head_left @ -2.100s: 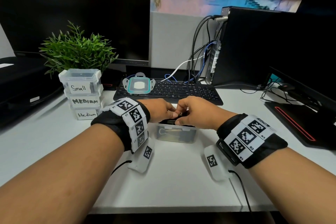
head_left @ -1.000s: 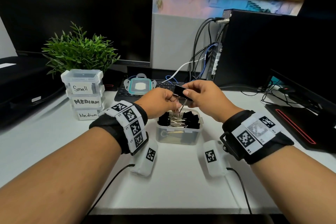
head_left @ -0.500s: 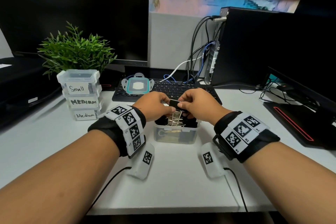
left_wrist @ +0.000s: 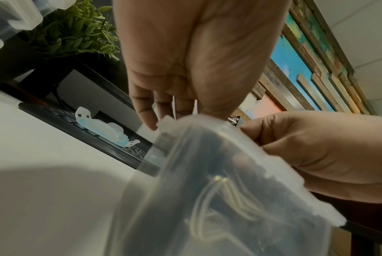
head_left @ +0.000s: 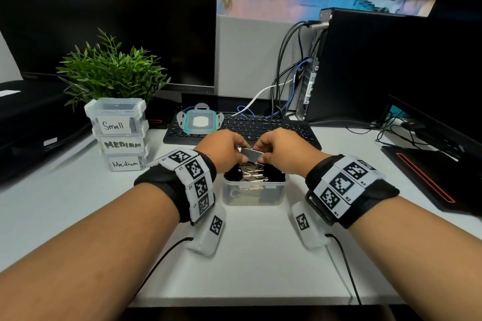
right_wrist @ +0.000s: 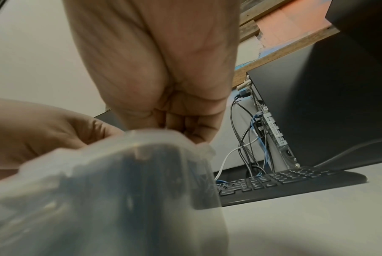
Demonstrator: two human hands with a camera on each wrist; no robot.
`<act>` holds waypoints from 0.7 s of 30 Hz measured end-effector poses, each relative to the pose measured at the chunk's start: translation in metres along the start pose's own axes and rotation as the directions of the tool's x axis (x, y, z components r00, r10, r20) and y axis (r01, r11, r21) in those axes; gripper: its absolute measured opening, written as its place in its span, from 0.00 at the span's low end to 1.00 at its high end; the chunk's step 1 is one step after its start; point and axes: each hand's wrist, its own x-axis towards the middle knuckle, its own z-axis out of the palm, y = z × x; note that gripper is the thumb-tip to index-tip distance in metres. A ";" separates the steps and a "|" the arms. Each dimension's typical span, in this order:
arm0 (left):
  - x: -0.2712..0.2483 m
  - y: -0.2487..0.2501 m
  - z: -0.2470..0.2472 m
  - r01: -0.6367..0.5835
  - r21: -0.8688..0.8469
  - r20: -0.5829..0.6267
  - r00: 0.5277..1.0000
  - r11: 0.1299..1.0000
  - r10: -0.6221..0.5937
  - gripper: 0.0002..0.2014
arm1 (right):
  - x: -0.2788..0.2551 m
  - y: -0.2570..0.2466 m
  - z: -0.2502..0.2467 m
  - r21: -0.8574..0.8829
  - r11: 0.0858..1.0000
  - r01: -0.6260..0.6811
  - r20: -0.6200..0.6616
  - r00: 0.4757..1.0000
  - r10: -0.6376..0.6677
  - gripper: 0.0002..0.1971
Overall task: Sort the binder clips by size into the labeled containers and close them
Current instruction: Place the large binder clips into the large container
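**Binder clip pinched between two hands over the open tub**

While held above the open container (head_left: 254, 191), centre of the head frame: one black binder clip (head_left: 251, 155), pinched from both ends. Left hand (head_left: 221, 150) on its left end, fingers and thumb curled round it; right hand (head_left: 283, 150) on its right end, likewise curled. Silver wire handles hanging down from the clip toward the heap below. In the left wrist view, left hand (left_wrist: 185, 60) at top centre with two thin wires showing at the fingertips (left_wrist: 150, 121), right hand (left_wrist: 317, 152) at right. In the right wrist view, right hand (right_wrist: 159, 69) at top centre, fingers folded in tight; left hand (right_wrist: 43, 131) at left edge.

Directly beneath: clear container on the white desk (head_left: 260, 263), full of black clips with silver handles; blurred and close at the bottom of both wrist views (left_wrist: 218, 199) (right_wrist: 109, 190).

Further out, left of centre: stack of three lidded tubs (head_left: 120, 135), labelled "Small", "MEDIUM", "Medium" from top down. Behind it, a green plant (head_left: 109, 73). Upper centre: teal-rimmed lid (head_left: 199, 122) lying on the left end of a black keyboard (head_left: 260, 130). Upper right: a black computer tower (head_left: 365, 68) with cables.
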 end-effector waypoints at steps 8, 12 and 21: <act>-0.003 0.000 -0.003 0.023 0.071 0.021 0.999 0.997 -0.024 0.14 | -0.003 -0.001 -0.001 -0.036 0.999 -0.006 0.018 1.000 0.006 0.10; -0.005 -0.001 -0.005 0.035 0.051 0.049 0.998 0.998 -0.038 0.17 | -0.003 0.000 -0.001 -0.020 1.000 -0.009 0.028 1.000 0.009 0.09; -0.005 0.000 -0.006 0.048 0.036 0.105 0.993 0.998 -0.052 0.19 | -0.004 0.003 0.000 0.007 1.000 -0.007 0.020 1.000 0.007 0.07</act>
